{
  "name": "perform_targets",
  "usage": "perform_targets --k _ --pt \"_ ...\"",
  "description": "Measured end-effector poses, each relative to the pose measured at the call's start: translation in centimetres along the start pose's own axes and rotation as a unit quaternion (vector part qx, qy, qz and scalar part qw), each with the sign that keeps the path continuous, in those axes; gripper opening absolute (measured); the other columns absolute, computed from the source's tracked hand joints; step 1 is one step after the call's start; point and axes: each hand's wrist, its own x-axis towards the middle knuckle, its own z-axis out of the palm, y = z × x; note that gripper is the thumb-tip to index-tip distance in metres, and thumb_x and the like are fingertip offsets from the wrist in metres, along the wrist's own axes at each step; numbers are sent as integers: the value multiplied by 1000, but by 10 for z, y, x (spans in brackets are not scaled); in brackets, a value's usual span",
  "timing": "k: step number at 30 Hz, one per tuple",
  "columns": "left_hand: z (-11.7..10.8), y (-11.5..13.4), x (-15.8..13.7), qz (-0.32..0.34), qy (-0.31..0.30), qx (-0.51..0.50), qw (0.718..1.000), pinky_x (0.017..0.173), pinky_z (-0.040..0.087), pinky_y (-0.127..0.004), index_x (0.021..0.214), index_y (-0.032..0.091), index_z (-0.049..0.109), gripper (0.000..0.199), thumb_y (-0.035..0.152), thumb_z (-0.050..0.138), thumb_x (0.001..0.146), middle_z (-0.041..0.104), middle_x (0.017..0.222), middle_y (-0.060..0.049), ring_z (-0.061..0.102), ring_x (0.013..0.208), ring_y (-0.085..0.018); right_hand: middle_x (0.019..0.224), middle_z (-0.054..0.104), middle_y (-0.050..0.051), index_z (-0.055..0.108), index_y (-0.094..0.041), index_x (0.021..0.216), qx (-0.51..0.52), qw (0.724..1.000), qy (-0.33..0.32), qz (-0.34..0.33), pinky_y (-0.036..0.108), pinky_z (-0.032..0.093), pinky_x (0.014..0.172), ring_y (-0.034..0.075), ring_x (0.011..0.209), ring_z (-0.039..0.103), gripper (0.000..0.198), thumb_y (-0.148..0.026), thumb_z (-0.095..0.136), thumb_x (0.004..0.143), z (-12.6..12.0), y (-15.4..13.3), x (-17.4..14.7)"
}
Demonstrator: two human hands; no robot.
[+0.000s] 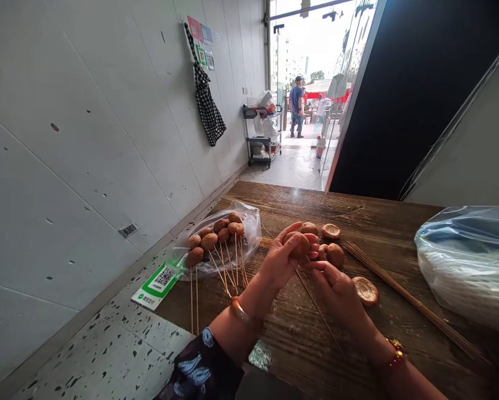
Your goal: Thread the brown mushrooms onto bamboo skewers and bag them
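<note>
A brown mushroom (298, 245) is held in my left hand (280, 258), fingers curled round its cap. Just below it, my right hand (336, 286) pinches a thin wooden skewer (316, 303) whose upper end meets the mushroom; how deep it goes is hidden by my fingers. Several loose mushrooms (335, 255) lie behind and beside my hands, one of them with its pale underside (366, 291) up near my right wrist. To the left, several skewered mushrooms (210, 241) rest on a clear plastic bag (252, 222), their sticks toward me.
A bundle of bare skewers (399, 289) lies slanting across the wooden table (282, 200) at right. Beyond it bulges a clear bag of white items (469, 261). A green QR-code card (160, 283) sits at the left edge. A cart (263, 139) stands near the glass door, with a person (296, 105) outside.
</note>
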Motion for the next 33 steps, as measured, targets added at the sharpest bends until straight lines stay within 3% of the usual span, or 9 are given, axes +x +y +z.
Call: perform_targets --k 4,13,18,33 --pt "3 0 -3 16 -9 18 1000 81 54 -36 104 13 59 33 31 72 80 71 97 -10 69 80 -19 89 74 7 68 -18 94 -2 1000 5 13 27 50 67 20 78 66 32 -43 48 93 -1 4 -1" --pt "0 1 1 82 52 22 995 73 54 -34 100 13 58 30 34 69 82 70 85 -9 67 73 -17 87 75 5 70 -19 94 -21 1000 -7 -1 26 50 66 20 76 67 31 -41 49 91 -3 6 -4" --pt "3 -4 0 72 55 10 996 73 55 -35 100 14 58 28 33 69 82 70 85 -7 67 72 -17 76 71 3 69 -19 87 -35 999 24 -13 25 47 60 17 65 62 30 -41 50 91 -2 5 -5" --pt "9 -9 -5 53 45 10 998 69 55 -32 98 14 57 27 33 68 83 70 83 -7 67 68 -16 75 68 2 65 -20 88 -18 999 27 3 25 46 61 16 66 60 28 -42 49 93 -2 -8 -10"
